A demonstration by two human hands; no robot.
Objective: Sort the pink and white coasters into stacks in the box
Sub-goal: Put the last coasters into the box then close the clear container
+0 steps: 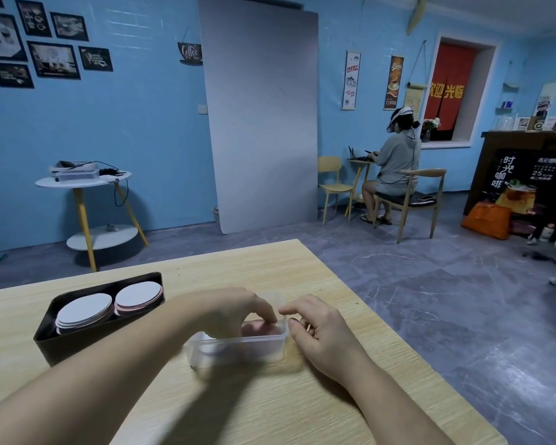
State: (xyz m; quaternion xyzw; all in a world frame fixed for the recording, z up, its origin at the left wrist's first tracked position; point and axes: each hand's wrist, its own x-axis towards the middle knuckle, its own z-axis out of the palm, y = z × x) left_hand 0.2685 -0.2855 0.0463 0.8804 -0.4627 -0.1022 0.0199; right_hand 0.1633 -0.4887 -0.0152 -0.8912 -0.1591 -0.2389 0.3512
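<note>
A clear plastic container sits on the wooden table in front of me. My left hand reaches down into it, fingertips touching a pink coaster; a white coaster lies beside it inside. My right hand rests against the container's right wall, fingers loosely curled, holding nothing I can see. To the left stands a black box with two stacks: white coasters at the front and pink-edged coasters behind.
The wooden table ends at its right edge close to my right arm. Across the room are a round white side table, a grey board leaning on the wall, chairs and a seated person.
</note>
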